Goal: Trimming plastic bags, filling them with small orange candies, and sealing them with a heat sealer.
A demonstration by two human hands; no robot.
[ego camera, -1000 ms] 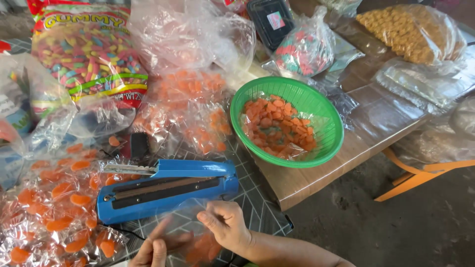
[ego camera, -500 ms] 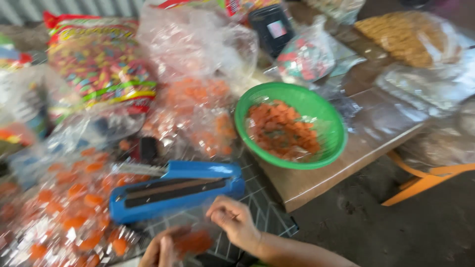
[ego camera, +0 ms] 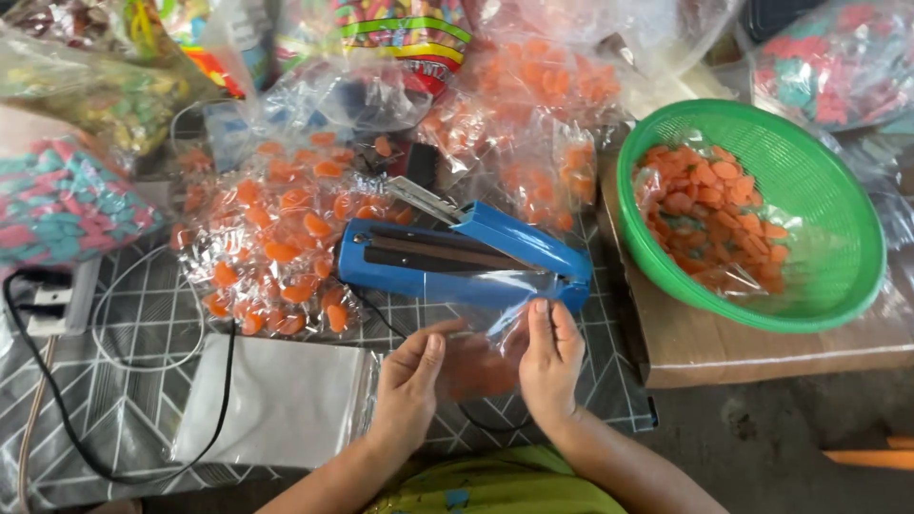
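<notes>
Orange candies [ego camera: 709, 214] in green basket [ego camera: 838, 238]

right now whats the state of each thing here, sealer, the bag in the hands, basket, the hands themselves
blue heat sealer: arm raised, jaw open
small clear bag of orange candy: held between both hands, top edge by the sealer
left hand: gripping the bag
right hand: gripping the bag
green basket: upright, holds a bag of orange candy
stack of empty clear bags: lying flat
</notes>
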